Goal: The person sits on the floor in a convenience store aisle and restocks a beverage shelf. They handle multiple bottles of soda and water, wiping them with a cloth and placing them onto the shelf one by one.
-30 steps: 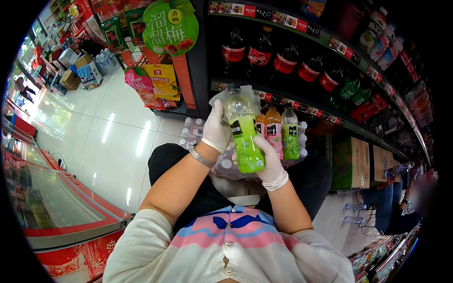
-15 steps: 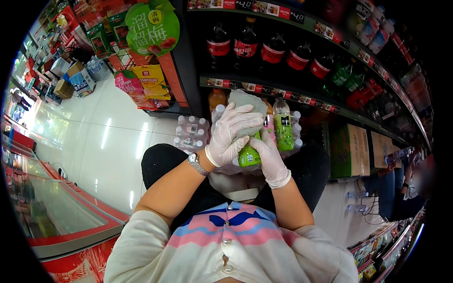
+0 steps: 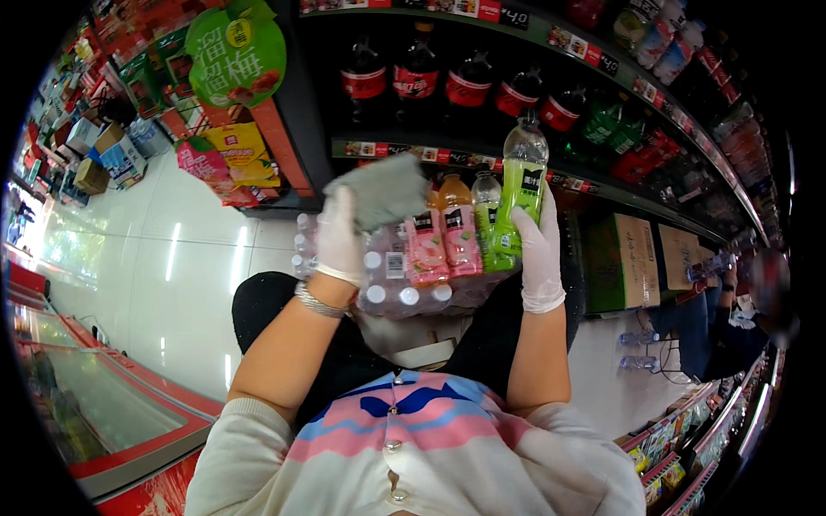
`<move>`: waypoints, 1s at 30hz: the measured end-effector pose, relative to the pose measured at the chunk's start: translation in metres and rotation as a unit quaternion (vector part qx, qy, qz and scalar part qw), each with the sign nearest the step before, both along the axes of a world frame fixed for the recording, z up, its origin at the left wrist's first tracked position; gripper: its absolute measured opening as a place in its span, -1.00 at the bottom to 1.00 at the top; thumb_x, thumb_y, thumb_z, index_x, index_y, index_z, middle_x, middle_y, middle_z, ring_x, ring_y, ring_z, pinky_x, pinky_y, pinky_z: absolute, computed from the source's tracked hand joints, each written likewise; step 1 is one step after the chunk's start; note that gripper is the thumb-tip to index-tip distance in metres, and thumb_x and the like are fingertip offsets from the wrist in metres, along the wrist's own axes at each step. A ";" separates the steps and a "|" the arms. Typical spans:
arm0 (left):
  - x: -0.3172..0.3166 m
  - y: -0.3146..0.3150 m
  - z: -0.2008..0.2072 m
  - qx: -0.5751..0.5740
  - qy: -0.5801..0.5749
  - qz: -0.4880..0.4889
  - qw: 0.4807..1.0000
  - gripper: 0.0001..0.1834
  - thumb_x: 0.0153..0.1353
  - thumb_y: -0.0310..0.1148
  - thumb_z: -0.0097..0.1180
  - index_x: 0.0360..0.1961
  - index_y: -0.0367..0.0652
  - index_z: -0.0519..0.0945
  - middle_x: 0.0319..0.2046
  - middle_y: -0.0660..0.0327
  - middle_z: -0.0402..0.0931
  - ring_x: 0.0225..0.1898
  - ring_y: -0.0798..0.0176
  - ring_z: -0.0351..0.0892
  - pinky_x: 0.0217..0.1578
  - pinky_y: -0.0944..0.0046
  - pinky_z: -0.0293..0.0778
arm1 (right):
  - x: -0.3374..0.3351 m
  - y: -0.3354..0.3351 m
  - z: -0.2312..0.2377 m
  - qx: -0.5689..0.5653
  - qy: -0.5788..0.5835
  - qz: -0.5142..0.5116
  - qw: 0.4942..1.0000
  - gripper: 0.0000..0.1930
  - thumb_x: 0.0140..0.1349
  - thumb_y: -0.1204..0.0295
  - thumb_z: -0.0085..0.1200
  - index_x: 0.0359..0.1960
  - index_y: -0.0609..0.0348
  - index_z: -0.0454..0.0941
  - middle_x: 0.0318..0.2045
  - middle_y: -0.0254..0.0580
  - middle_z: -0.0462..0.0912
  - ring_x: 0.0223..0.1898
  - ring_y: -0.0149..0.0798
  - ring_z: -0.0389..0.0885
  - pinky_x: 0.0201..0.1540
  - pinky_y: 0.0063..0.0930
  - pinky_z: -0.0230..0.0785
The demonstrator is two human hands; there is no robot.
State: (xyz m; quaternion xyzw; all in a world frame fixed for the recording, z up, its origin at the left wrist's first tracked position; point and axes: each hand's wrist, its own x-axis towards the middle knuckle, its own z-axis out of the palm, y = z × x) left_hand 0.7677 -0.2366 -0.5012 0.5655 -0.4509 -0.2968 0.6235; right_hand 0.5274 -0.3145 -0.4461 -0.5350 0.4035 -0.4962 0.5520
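My left hand [image 3: 339, 239], in a white glove, holds a grey cloth [image 3: 383, 191] that is slightly blurred. In my gloved right hand [image 3: 540, 258] is a juice bottle [image 3: 522, 172] with a green label, held upright around its lower part. The cloth and this bottle are apart. Between my hands, two pink-labelled bottles [image 3: 426, 249] and another green-labelled bottle [image 3: 489, 219] stand side by side. They are among packs of white-capped bottles [image 3: 391, 288] in front of my knees, partly hidden by the cloth and my hands.
Dark cola bottles [image 3: 416, 79] with red labels line the shelf ahead, above a price-tag rail [image 3: 568, 182]. Cardboard boxes [image 3: 635, 262] stand at the right, near another person [image 3: 718, 340]. Hanging snack bags [image 3: 243, 155] are at the left, and a red-framed glass case [image 3: 129, 404] stands nearer.
My hands have separated. The cloth in my left hand has come off the bottle and moved left; my right hand has lifted the green-labelled bottle up and to the right, now upright.
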 end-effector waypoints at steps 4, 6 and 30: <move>0.027 -0.008 0.001 -0.089 0.385 -0.011 0.919 -0.48 0.37 -0.11 -0.10 0.15 -0.34 0.34 0.11 0.08 0.42 0.17 0.08 0.37 0.20 0.14 0.26 | -0.046 -0.029 -0.039 -0.054 0.330 -0.088 0.938 -0.24 0.08 0.39 0.15 0.34 0.20 0.11 0.10 0.02 0.45 0.06 -0.14 0.49 0.12 -0.36 0.29; 0.022 -0.009 0.012 -0.085 0.456 -0.015 0.886 -0.48 0.36 -0.11 -0.09 0.16 -0.33 0.34 0.12 0.06 0.40 0.18 0.05 0.34 0.21 0.07 0.24 | -0.067 -0.042 -0.076 -0.065 0.404 -0.100 0.907 -0.22 0.06 0.35 0.17 0.34 0.19 0.10 0.12 0.06 0.44 0.09 -0.07 0.48 0.13 -0.34 0.28; 0.023 -0.021 -0.006 -0.019 0.554 -0.028 0.832 -0.47 0.38 -0.12 -0.16 0.19 -0.32 0.29 0.20 -0.05 0.31 0.25 -0.13 0.24 0.23 -0.16 0.17 | -0.074 -0.057 -0.095 -0.009 0.402 -0.113 0.908 -0.36 0.17 0.32 0.12 0.29 0.22 0.23 0.05 0.06 0.50 0.05 -0.15 0.49 0.11 -0.40 0.29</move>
